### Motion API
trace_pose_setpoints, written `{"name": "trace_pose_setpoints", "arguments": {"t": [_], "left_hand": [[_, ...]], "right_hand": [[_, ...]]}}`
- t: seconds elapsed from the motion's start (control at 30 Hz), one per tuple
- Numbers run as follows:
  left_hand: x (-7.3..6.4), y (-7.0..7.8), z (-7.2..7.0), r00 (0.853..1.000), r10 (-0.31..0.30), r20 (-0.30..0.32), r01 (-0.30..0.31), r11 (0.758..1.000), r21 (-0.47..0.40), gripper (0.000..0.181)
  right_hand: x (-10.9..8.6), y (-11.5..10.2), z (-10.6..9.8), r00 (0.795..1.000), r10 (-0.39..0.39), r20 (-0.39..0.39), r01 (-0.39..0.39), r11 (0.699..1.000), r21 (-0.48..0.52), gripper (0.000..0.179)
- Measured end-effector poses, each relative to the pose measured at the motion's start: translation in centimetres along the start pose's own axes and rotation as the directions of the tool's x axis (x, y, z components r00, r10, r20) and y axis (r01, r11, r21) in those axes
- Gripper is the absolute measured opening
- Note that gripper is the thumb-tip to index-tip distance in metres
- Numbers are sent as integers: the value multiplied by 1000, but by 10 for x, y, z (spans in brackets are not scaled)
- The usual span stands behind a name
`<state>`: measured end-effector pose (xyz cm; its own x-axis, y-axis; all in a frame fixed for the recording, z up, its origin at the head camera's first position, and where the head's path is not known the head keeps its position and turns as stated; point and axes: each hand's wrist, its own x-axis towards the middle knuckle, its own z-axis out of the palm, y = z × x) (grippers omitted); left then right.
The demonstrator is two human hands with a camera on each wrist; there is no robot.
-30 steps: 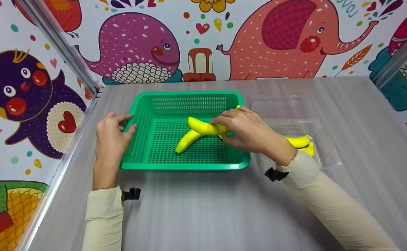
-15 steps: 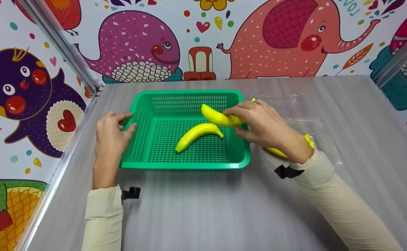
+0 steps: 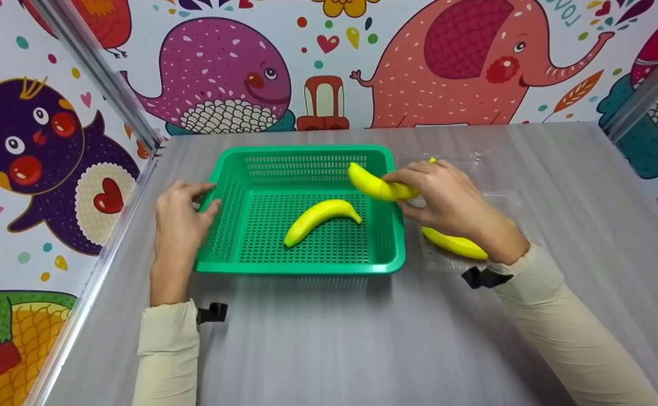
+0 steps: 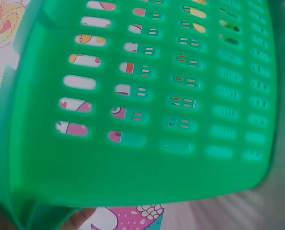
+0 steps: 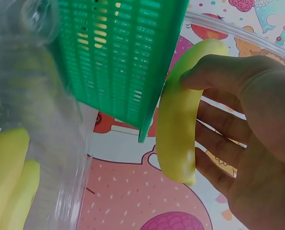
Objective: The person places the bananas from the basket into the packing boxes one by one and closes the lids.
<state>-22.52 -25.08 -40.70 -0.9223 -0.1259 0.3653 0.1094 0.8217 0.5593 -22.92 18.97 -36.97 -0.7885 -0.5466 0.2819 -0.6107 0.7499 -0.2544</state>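
A green slotted plastic basket [image 3: 300, 269] stands on the table, with one yellow banana [image 3: 317, 220] lying on its floor. My left hand [image 3: 179, 231] holds the basket's left rim between thumb and fingers; the basket wall fills the left wrist view. Over the right rim, my right hand [image 3: 453, 197] grips a second banana [image 3: 369, 184] between thumb and fingers, raised and tilted. The right wrist view shows this banana [image 5: 178, 122] beside the basket's outer wall. Below the right hand, a clear plastic container [image 3: 433, 262] holds bananas [image 3: 454, 245], partly hidden by that hand.
The container's clear lid part [image 3: 481, 163] lies behind it, toward the back wall [image 3: 340, 62] with cartoon animals. Grey table surface [image 3: 329, 338] stretches in front of the basket. A printed side wall [image 3: 30, 169] rises at the left.
My right hand has lifted its banana off the other one in the basket and carried it rightward over the right rim. My left hand stays at the left rim.
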Motion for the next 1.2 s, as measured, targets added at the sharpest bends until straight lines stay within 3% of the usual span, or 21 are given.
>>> {"name": "trace_pose_setpoints", "arguments": {"t": [0.53, 0.83, 1.2], "left_hand": [[-1, -1, 0, 1000, -12, 8, 12, 1000, 1, 32], [0, 0, 1, 999, -32, 25, 32, 999, 3, 32], [0, 0, 2, 1000, 0, 1, 0, 1000, 3, 31]], "right_hand": [[-26, 33, -5, 999, 16, -45, -15, 999, 28, 44], [-42, 48, -7, 996, 89, 15, -90, 996, 30, 42], [-63, 65, -2, 991, 124, 55, -126, 991, 36, 39]]}}
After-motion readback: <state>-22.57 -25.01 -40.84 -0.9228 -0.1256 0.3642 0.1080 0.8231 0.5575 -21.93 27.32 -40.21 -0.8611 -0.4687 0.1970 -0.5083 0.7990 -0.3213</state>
